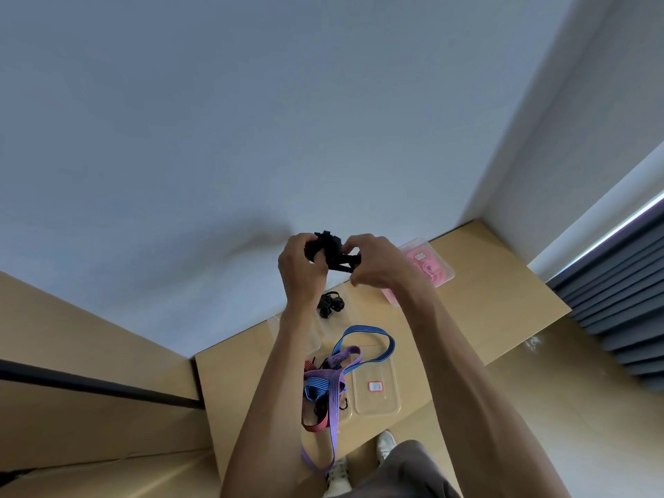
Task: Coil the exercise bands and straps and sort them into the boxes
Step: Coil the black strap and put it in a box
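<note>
Head view: both hands (303, 262) (373, 262) grip a bunched black strap (334, 250)

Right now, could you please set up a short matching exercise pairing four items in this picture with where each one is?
Items:
1. black strap bundle
2. pink bands
3. small black coil
4. blue striped band

Places:
A. looped on the table over the near clear boxes
B. held up between both hands
C. in the far clear box at the right
D. on the table below the raised hands

Pairs: 1-B, 2-C, 3-D, 4-A
</note>
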Demonstrator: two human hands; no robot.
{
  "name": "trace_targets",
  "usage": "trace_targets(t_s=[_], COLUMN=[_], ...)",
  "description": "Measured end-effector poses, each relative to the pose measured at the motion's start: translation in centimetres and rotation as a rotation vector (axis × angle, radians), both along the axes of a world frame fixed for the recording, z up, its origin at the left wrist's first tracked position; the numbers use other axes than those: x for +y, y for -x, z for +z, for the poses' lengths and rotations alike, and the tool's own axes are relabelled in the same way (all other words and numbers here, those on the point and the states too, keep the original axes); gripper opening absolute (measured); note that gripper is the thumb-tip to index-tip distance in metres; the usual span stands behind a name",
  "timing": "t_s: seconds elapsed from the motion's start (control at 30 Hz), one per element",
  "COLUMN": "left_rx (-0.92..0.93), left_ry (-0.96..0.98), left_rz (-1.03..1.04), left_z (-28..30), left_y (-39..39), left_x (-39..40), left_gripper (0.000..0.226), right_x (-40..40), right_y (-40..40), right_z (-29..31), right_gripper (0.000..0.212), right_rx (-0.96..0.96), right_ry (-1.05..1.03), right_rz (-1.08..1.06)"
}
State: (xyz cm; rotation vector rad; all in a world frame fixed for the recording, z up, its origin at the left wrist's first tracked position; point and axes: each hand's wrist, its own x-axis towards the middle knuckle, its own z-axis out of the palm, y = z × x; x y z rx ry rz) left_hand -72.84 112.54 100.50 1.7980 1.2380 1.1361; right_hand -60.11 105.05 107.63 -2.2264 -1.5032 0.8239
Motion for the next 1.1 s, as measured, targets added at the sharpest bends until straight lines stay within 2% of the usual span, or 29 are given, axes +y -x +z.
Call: trace_targets(t_s=[0.13, 0.27, 0.33, 0.4, 0.5, 0.63, 0.73, 0.83, 0.9, 0.97, 1.1], left_rx=[0.059, -0.163, -0.306, -0.465, -0.581, -0.612, -0.688, -0.705, -0.683, -0.597, -0.473], left_ry=[0.205, 0.496, 0.6, 0.685, 0.746, 0.745, 0.731, 0.65, 0.582, 0.485, 0.324], left_rz=[-0.231, -0.416, -0.503, -0.555, -0.521, -0.376, -0.266, -0.183, -0.092, -0.007, 0.099], left_z=[0.3, 1.7, 2.4, 2.9, 3.2, 2.7, 2.4, 2.3, 2.3, 2.2, 1.6], left_y=[0.9, 2.3, 2.7, 2.6, 1.5, -0.3, -1.3, -2.2, -2.6, -3.1, -3.9], left_x=[0.8, 1.2, 1.2, 1.0, 0.3, -0.4, -0.7, -0.8, -0.6, -0.6, -1.3], left_gripper=[0.027, 0.029, 0.027, 0.025, 0.024, 0.018, 0.013, 0.012, 0.012, 0.014, 0.013], right_x=[0.4, 0.2, 0.0, -0.2, -0.4, 0.0, -0.1, -0.2, -0.1, 0.0, 0.3], right_y=[-0.7, -1.6, -2.1, -2.0, -1.5, -1.4, -1.5, -1.4, -1.4, -1.4, -1.1], right_z=[0.9, 0.4, 0.0, -0.6, -1.9, -3.3, -3.9, -4.1, -4.2, -4.3, -4.7], right_gripper=[0.035, 0.026, 0.018, 0.011, 0.021, 0.042, 0.028, 0.023, 0.019, 0.017, 0.025], right_rx=[-0.021, 0.12, 0.291, 0.556, 0.833, 0.954, 1.105, 1.326, 1.286, 1.164, 1.04], right_ry=[-0.149, -0.312, -0.369, -0.412, -0.435, -0.425, -0.363, -0.409, -0.447, -0.461, -0.474], right_rz=[0.022, -0.012, -0.006, -0.061, -0.216, -0.37, -0.436, -0.517, -0.564, -0.606, -0.737])
